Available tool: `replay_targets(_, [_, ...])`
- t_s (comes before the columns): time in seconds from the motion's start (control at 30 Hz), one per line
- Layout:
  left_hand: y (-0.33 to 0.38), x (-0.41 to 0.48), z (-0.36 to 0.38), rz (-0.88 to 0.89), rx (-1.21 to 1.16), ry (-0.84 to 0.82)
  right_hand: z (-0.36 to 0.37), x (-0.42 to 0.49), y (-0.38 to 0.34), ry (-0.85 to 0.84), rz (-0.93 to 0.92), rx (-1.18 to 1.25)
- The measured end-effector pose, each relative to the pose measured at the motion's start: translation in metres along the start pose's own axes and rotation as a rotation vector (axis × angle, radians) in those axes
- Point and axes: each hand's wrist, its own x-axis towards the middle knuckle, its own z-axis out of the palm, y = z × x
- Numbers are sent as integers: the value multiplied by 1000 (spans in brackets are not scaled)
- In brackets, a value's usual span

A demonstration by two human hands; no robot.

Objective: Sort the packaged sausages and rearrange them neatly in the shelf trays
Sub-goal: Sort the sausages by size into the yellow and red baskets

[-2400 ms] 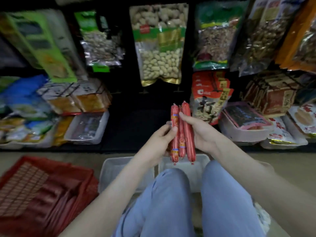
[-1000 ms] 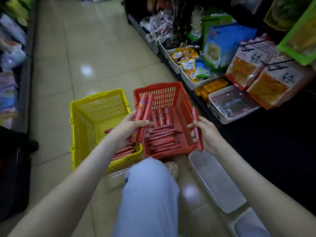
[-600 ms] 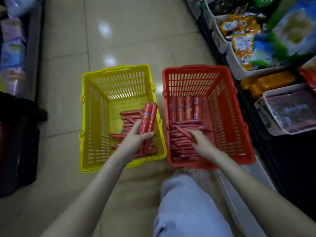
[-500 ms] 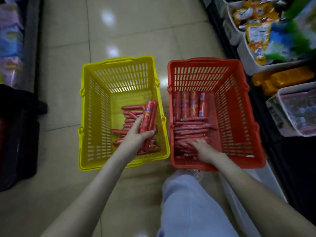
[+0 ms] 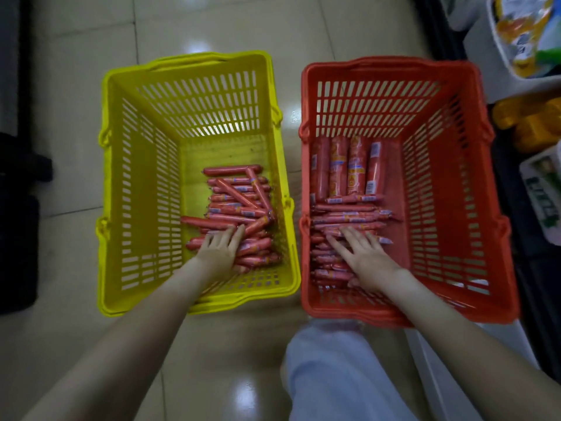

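Note:
Two baskets stand side by side on the floor. The yellow basket (image 5: 133, 183) on the left holds a pile of red packaged sausages (image 5: 233, 205). My left hand (image 5: 220, 249) lies on the near end of that pile with straight fingers. The red basket (image 5: 449, 189) on the right holds thin sausages (image 5: 349, 212) stacked crosswise, with several thicker sausages (image 5: 346, 168) lying lengthwise behind them. My right hand (image 5: 361, 253) rests spread flat on the thin stack. Neither hand grips anything that I can see.
A white tray (image 5: 437, 369) lies on the floor by my right knee. Shelf trays with snack packets (image 5: 522, 34) run along the right edge. A dark shelf base (image 5: 18, 208) lines the left. The tiled floor (image 5: 76, 71) lies beyond the baskets.
My left hand lowered its two sausages into the yellow basket and let them go. My right hand set its sausage in the red basket and spread flat. The view tilted down over both baskets.

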Motion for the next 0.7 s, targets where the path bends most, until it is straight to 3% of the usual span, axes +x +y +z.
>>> replay_targets(0.23, [-1,2,-16,130,16,-58,-6,1,1,26,-114,14])
replay_targets(0.43, [7,-18,-19,-56,-82,3,-24,-27,-4,51,-11,204])
replay_targets(0.57, [35,-42,-64,-54,-287,304,-51,-71,-6,253,60,236])
replay_targets(0.7, [91,-82,-129,134,-408,686,-78,-143,-2,495,104,271])
